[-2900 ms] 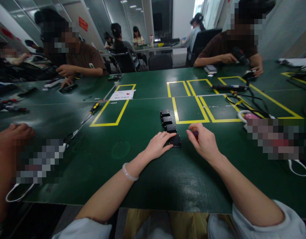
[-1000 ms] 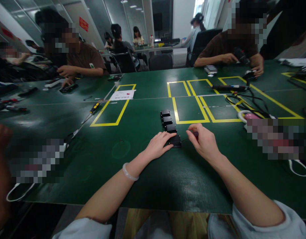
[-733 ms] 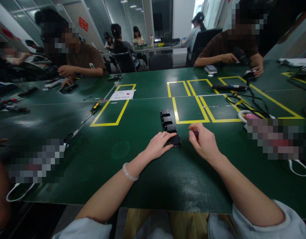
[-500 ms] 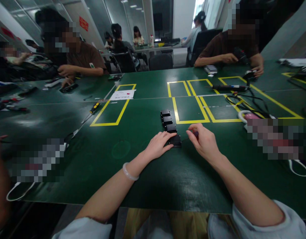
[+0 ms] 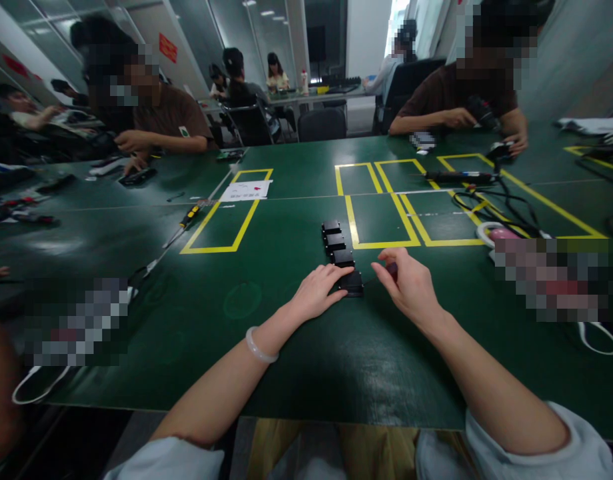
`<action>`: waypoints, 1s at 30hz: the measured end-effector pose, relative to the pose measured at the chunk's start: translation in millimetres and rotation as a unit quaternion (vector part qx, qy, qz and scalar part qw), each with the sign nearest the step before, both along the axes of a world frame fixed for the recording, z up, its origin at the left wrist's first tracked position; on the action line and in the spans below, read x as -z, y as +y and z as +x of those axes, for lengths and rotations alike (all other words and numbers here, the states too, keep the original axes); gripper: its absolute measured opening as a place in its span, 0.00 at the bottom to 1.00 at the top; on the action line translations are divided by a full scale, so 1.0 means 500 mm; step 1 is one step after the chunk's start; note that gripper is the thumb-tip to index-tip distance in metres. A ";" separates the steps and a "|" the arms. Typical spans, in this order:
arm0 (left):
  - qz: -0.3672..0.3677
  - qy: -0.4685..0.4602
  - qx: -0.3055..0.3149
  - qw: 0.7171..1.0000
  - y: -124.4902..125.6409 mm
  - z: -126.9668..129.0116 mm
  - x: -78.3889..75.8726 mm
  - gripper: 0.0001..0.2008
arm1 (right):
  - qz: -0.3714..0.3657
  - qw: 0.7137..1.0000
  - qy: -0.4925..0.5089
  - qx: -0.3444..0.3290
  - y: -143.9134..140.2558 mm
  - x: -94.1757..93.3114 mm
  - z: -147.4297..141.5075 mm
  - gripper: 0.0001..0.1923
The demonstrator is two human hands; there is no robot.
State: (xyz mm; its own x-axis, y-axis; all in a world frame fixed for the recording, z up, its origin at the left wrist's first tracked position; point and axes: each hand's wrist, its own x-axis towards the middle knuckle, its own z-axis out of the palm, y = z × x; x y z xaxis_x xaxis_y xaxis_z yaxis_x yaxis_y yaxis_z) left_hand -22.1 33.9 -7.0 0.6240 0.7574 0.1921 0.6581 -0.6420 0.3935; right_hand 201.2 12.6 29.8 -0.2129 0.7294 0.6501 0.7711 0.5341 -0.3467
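Several small black boxes (image 5: 335, 241) lie in a row on the green table (image 5: 286, 347), running away from me. My left hand (image 5: 316, 291) rests on the nearest black box (image 5: 352, 283), its fingers laid flat over the box's left side. To the right of that box, my right hand (image 5: 407, 283) pinches a small dark red-handled tool (image 5: 391, 269) that points toward the box. The tool's thin tip is hard to make out.
Yellow tape rectangles (image 5: 381, 213) mark the table beyond the boxes. A screwdriver (image 5: 186, 221) and a white paper (image 5: 245, 191) lie at left; cables (image 5: 486, 197) and a pink object (image 5: 499, 233) at right. Co-workers sit across the table and at far left.
My hands have stayed almost where they were; the right hand shifts slightly with the tool. The co-worker's hand at the far left has drawn back out of view.
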 end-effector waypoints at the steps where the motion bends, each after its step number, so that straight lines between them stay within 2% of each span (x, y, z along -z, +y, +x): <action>1: 0.000 -0.001 0.000 1.000 0.000 0.000 0.000 0.24 | 0.000 1.000 -0.003 0.001 0.000 0.001 0.000 0.10; 30: 0.006 0.007 -0.002 1.000 0.000 0.000 0.002 0.24 | 0.002 1.000 -0.002 -0.001 0.000 -0.001 0.001 0.07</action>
